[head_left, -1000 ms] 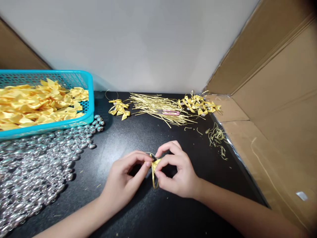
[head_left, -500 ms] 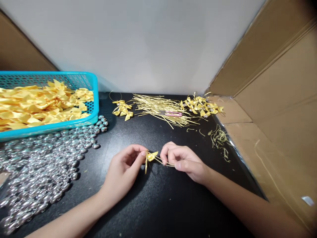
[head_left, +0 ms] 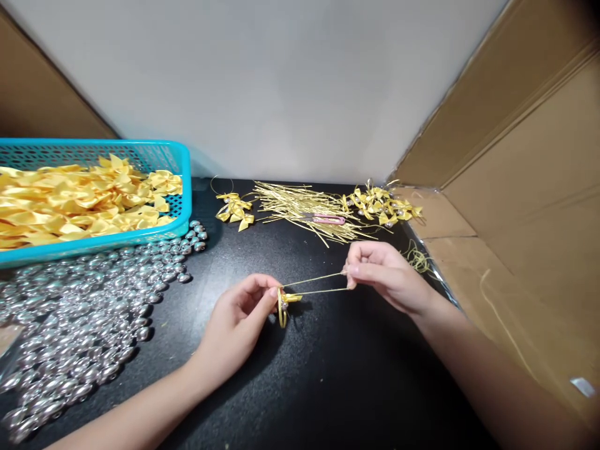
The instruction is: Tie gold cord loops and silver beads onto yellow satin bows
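Between thumb and fingers, my left hand (head_left: pixel 244 322) pinches a small yellow ribbon bow (head_left: pixel 293 298) above the black tabletop. A silver bead (head_left: pixel 284 305) shows against the bow, partly covered by a thin gold strip hanging from the fingertips. My right hand (head_left: pixel 382 275), up and to the right, is closed on a gold cord (head_left: pixel 319 277). Two strands of that cord run taut and nearly level from the bow to the right fingertips. The cord's ends inside the right fingers are hidden.
A turquoise basket (head_left: pixel 186 181) of yellow bows stands at the left. Silver beads (head_left: pixel 94 312) are spread before it. Along the back lie a few bows (head_left: pixel 234 210), gold cord pieces (head_left: pixel 295 203), pink-handled thread snips (head_left: pixel 328 219) and beaded bows (head_left: pixel 375 203). Cord scraps (head_left: pixel 419 257) lie at right.
My right hand has moved up and to the right, drawing the cord strands out longer and tight. My left hand keeps its pinch on the bow, which has turned so a bead shows.
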A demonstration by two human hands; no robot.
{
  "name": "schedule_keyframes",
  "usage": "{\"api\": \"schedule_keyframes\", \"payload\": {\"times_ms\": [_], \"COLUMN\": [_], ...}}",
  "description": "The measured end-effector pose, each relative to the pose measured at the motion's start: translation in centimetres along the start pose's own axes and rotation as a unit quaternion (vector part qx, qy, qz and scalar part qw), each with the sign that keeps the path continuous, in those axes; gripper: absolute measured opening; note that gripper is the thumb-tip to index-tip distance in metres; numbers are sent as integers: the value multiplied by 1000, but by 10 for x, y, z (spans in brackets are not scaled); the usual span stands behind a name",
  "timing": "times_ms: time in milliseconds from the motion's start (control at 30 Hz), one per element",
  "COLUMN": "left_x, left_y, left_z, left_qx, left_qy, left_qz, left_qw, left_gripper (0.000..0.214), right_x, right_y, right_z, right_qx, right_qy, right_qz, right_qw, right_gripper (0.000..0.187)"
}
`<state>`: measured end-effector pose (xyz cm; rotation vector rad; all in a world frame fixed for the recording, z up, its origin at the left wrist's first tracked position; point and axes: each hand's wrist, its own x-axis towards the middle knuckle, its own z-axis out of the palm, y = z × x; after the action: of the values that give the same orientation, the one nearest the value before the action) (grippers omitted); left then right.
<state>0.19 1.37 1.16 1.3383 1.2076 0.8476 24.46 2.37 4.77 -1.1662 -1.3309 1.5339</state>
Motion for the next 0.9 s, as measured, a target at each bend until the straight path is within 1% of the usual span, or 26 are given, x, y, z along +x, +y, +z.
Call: {"api": "schedule_keyframes", "payload": {"times_ms": [133,233,267,333,433,500,533,600,667,733,767,800,900], "left_x": [-2,-1,-1,-1,-2,-2,-2,-2,-2,-2,-2,-1,-2], "left_y": [0,-3,-5,-7,-7,-6,-5,-4,-3,-3,-3,-2,0], "left_z": [0,0,0,1,3,4,4,5,6,5,5,5,5], "left_qx": [-30,-78,-101,-161,-237,-261,-268,-273,-270,-256,-245,-233,-205], "left_qy": [-24,-49,-56,-77,-120,-137,-140,-137,-135,-136,-137,-139,-150], "left_qz": [-16,-51,-65,-100,-154,-177,-184,-190,-190,-184,-180,-176,-161], "left_qw": [999,994,991,979,952,939,935,933,934,939,943,946,954], "left_gripper": [18,20,21,23,25,26,27,28,28,30,31,32,34], "right_x": [1,3,4,5,7,7,7,8,8,9,9,9,8], "right_y": [3,11,13,17,18,17,17,16,17,19,21,22,23], "right_z": [9,19,21,24,24,23,22,20,17,15,14,14,17], "right_qx": [-14,-50,-61,-60,13,80,113,181,245,278,283,285,303], "right_qy": [42,56,69,115,182,199,194,156,82,1,-27,-47,-63], "right_qz": [-8,-15,-18,-25,-27,-15,1,57,141,209,222,221,175], "right_qw": [999,997,996,991,983,977,974,969,956,938,933,932,935], "right_gripper": [34,29,27,24,27,29,29,26,28,39,44,48,54]}}
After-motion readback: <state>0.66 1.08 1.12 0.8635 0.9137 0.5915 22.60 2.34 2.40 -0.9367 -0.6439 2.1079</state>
